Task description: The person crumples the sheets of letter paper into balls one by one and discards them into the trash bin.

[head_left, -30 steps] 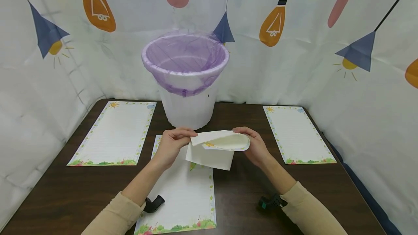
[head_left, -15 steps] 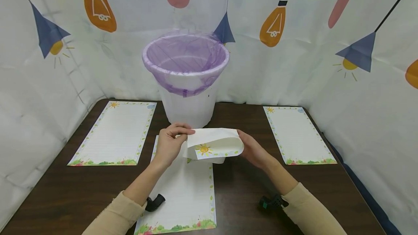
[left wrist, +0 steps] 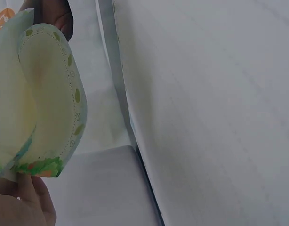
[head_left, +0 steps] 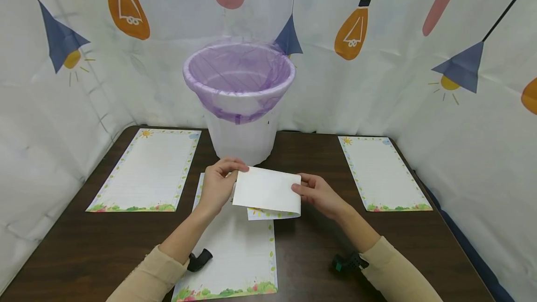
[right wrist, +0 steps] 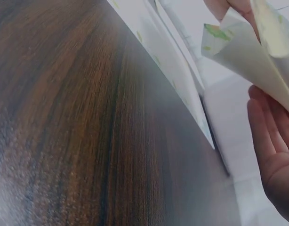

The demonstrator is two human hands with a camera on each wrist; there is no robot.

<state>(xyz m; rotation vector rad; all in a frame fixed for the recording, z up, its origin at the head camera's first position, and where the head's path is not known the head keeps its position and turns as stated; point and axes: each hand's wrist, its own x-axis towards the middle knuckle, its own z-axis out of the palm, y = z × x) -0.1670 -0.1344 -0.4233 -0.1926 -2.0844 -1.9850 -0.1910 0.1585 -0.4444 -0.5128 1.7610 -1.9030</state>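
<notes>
A bent-over sheet of paper (head_left: 266, 190), blank on the side facing up, is held in the air between both hands. My left hand (head_left: 219, 185) pinches its upper left corner. At the right edge my right hand (head_left: 323, 195) grips it, thumb in front and fingers behind. A printed border with part of a sun peeks out below the upper layer. In the left wrist view the paper (left wrist: 55, 89) curves into a loose loop with leaves along its edge. From the right wrist, its layers (right wrist: 250, 56) stand apart. Beneath lies another bordered sheet (head_left: 230, 255), flat on the table.
At the back of the dark wooden table (head_left: 105, 246) stands a white bin (head_left: 241, 139) with a purple liner (head_left: 239, 101). One bordered sheet (head_left: 147, 171) lies at the left, another (head_left: 383, 171) at the right. A patterned curtain (head_left: 390, 97) surrounds the table.
The paper has tipped so its blank upper layer faces up and hangs over the printed part. The right hand has moved slightly left, its thumb now on the front; the left hand barely moved.
</notes>
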